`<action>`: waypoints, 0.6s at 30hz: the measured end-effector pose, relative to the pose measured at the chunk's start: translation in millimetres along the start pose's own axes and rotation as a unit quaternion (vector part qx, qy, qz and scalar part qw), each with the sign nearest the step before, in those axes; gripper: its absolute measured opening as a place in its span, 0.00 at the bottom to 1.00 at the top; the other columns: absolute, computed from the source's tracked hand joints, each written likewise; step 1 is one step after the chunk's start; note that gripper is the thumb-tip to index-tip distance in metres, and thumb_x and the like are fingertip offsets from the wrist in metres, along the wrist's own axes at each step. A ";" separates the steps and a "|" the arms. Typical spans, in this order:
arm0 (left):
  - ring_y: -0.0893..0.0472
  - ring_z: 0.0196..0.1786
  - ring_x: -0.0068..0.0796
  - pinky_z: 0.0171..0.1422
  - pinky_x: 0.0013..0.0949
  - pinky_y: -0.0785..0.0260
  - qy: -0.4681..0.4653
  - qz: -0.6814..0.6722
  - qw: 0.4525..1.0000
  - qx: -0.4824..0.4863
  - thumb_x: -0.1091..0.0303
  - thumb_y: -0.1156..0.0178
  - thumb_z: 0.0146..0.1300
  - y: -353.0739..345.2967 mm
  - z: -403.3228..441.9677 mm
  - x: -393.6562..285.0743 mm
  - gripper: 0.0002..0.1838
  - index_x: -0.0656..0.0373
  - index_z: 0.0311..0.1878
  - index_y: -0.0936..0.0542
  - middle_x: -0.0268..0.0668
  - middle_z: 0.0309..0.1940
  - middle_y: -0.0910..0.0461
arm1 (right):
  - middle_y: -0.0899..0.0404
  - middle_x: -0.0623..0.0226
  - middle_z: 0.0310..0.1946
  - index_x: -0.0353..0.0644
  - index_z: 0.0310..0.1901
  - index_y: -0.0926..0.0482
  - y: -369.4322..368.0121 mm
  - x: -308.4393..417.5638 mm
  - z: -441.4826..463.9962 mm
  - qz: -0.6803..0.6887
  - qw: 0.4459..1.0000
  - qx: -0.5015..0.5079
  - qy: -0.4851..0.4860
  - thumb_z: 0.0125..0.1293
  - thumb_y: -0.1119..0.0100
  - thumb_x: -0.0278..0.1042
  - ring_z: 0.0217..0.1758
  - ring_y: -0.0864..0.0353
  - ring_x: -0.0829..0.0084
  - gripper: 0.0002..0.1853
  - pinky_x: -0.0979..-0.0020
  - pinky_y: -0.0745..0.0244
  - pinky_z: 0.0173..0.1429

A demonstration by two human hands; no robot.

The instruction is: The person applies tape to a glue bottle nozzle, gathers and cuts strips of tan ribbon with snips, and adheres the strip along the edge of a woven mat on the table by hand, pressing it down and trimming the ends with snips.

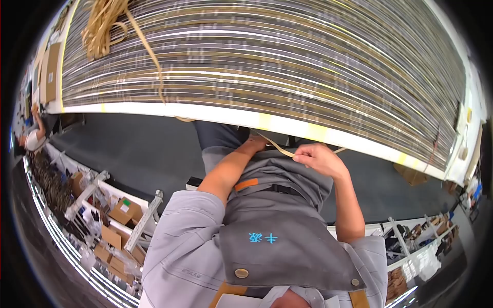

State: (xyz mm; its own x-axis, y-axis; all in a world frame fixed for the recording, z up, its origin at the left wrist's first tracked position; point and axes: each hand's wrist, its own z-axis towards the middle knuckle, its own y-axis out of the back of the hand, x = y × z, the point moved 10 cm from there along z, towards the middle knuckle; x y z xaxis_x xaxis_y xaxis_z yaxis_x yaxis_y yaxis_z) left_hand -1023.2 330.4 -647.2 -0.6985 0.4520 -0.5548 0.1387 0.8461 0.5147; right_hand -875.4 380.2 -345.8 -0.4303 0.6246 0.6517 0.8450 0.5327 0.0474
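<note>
Long thin strips in grey, brown and white run side by side across a broad table (154,111), whose pale front edge crosses above a dark grey floor (128,149). Shelving (149,215) with cardboard boxes stands low on the left of the view, more shelving with assorted goods is on the right, and another person (35,139) is at the far left. The wearer has on a grey apron (272,226) with blue characters, over a light grey shirt. Just below the table edge, the right hand (321,158) is closed on a narrow tan strap (280,149), pinching it between thumb and bent forefinger. From that pinch, the strap slants up and to the left towards the left hand (255,142), which is close against the apron under the table edge; a short length also shows on the other side of the right hand, reaching up to the edge. The left hand's fingers are mostly hidden, so whether they grip the strap cannot be told. Well apart from both hands, a loose bundle of tan straps (105,25) lies on the strips at the upper left, one length trailing from it down to the table's front edge.
</note>
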 end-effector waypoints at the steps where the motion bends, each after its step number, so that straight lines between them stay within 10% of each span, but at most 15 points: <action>1: 0.29 0.65 0.43 0.68 0.40 0.39 -0.007 0.005 1.000 -0.001 0.52 0.41 0.60 -3.2 6.1 4.5 0.24 0.53 0.57 0.21 0.44 0.60 0.25 | 0.28 0.76 0.20 0.40 0.36 0.19 1.5 -1.6 -0.7 0.001 1.000 -0.009 0.000 0.66 0.40 0.40 0.23 0.33 0.83 0.11 0.74 0.37 0.29; 12: 0.18 0.43 0.40 0.50 0.38 0.28 -0.082 -0.093 0.986 0.112 0.63 0.42 0.58 -1.6 46.8 12.5 0.12 0.58 0.41 0.18 0.41 0.36 0.16 | 0.25 0.69 0.21 0.37 0.37 0.19 6.3 -25.0 -18.3 -0.001 0.996 -0.072 0.042 0.65 0.41 0.40 0.23 0.27 0.78 0.13 0.71 0.32 0.31; 18: 0.21 0.45 0.36 0.53 0.37 0.31 -0.119 -0.166 0.974 0.100 0.64 0.40 0.57 2.4 58.3 12.0 0.13 0.59 0.43 0.20 0.43 0.39 0.19 | 0.23 0.64 0.22 0.38 0.38 0.20 21.7 -27.4 -18.1 -0.068 0.985 -0.093 0.128 0.65 0.42 0.42 0.26 0.25 0.73 0.14 0.69 0.31 0.34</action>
State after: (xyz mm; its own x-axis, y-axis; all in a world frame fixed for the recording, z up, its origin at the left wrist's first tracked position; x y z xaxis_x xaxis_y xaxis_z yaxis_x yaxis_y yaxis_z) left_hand -990.3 354.3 -690.7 -0.5497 0.1769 -0.8164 0.0844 0.9841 0.1564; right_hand -839.5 364.3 -348.9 -0.4701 0.3777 0.7977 0.8387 0.4727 0.2705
